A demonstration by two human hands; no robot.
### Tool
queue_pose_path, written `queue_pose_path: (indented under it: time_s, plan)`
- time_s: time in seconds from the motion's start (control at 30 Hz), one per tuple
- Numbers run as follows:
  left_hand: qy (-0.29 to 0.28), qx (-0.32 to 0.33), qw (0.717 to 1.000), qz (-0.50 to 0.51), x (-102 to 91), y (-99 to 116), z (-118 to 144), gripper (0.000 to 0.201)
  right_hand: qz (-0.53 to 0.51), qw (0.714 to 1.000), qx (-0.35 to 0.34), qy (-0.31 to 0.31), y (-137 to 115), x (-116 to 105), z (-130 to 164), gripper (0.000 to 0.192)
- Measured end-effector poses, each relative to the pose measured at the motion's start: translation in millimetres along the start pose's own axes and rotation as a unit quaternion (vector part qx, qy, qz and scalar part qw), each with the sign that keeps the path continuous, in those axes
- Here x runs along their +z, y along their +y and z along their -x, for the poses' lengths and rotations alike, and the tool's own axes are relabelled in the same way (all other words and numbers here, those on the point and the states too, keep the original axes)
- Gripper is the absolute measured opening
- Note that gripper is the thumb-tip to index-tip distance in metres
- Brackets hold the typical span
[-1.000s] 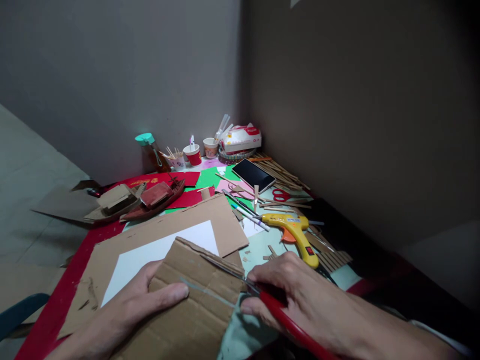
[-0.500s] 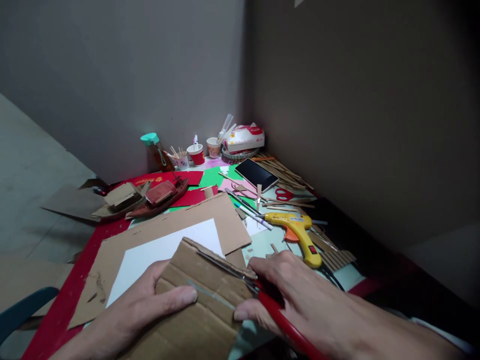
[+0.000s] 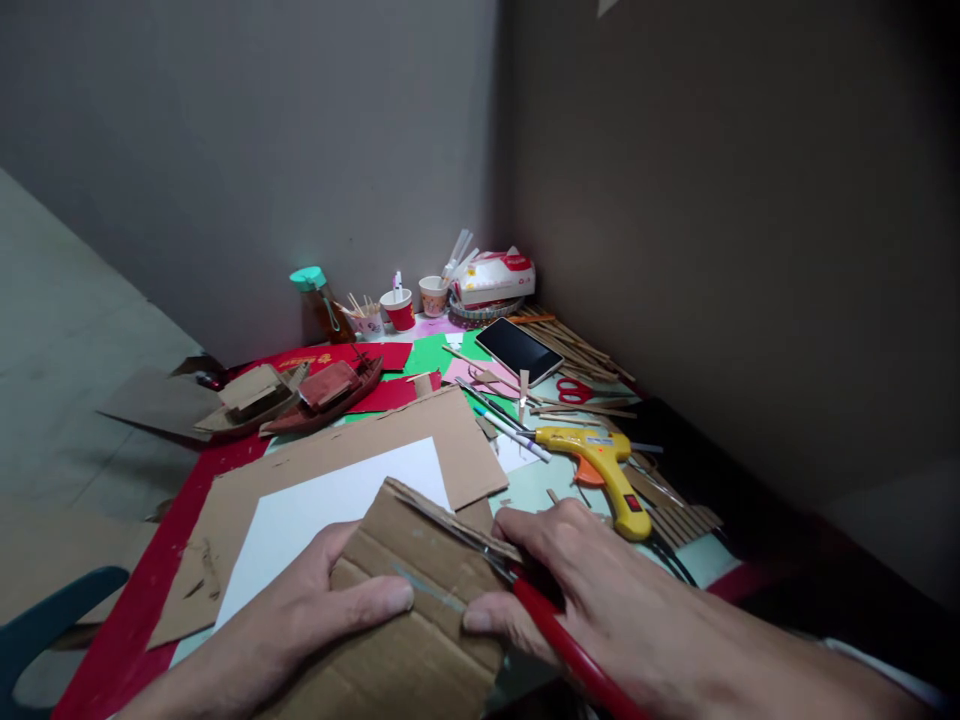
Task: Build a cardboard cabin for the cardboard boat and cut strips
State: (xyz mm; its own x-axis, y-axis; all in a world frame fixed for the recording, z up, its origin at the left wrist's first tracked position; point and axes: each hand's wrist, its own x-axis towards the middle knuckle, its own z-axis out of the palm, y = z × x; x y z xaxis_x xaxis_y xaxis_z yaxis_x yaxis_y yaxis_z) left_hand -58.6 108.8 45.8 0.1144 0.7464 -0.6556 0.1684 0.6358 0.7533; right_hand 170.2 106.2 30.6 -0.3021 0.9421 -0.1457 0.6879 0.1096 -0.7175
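Observation:
My left hand (image 3: 330,610) grips a brown piece of cardboard (image 3: 405,650), thumb on top and the other fingers hidden behind it. Red-handled scissors (image 3: 559,635) are in my right hand (image 3: 570,580), their blades running along the cardboard's upper right edge. A narrow strip lies along the outer side of the blades. The right thumb rests against the cardboard's face, near a pale bluish mark. Beneath, a larger cardboard sheet (image 3: 469,450) lies on the table with white paper (image 3: 337,500) on it.
A yellow hot glue gun (image 3: 592,450) lies to the right, with a phone (image 3: 519,350), small red scissors (image 3: 574,390) and cardboard strips (image 3: 574,340) beyond. Two model boats (image 3: 326,395) stand at left. Paper cups (image 3: 397,310), a bottle (image 3: 319,300) and a tissue pack (image 3: 495,278) line the wall.
The whole view has shifted slightly, so the table's things appear a little further right. The cardboard and scissors keep nearly the same pose in my hands.

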Motion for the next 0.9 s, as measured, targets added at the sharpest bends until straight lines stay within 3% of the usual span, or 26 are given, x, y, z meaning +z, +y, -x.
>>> queue_pose_path:
  time_s: [0.2,0.33,0.5,0.63,0.73,0.9]
  plan:
    - [0.004,0.024,1.000,-0.020,1.0,-1,-4,0.072,-0.014,0.999,0.018,-0.045,1,-6,4,0.063]
    - [-0.009,0.038,0.998,-0.042,1.1,2,-5,0.072,-0.023,0.996,0.022,-0.079,0,-8,5,0.058]
    - [-0.066,0.035,0.996,-0.057,-0.8,1,-7,0.068,-0.016,0.997,0.013,-0.076,4,0,6,0.037]
    - [-0.099,0.041,0.993,-0.047,-0.2,-1,-12,0.076,-0.010,0.998,0.008,-0.058,5,-2,2,0.050]
    - [-0.087,0.050,0.993,-0.064,2.1,0,-14,0.076,-0.012,0.997,0.014,-0.073,2,-7,-1,0.061]
    - [-0.075,0.045,0.995,-0.056,2.6,-3,-13,0.071,-0.003,0.998,0.006,-0.065,3,-2,2,0.050]
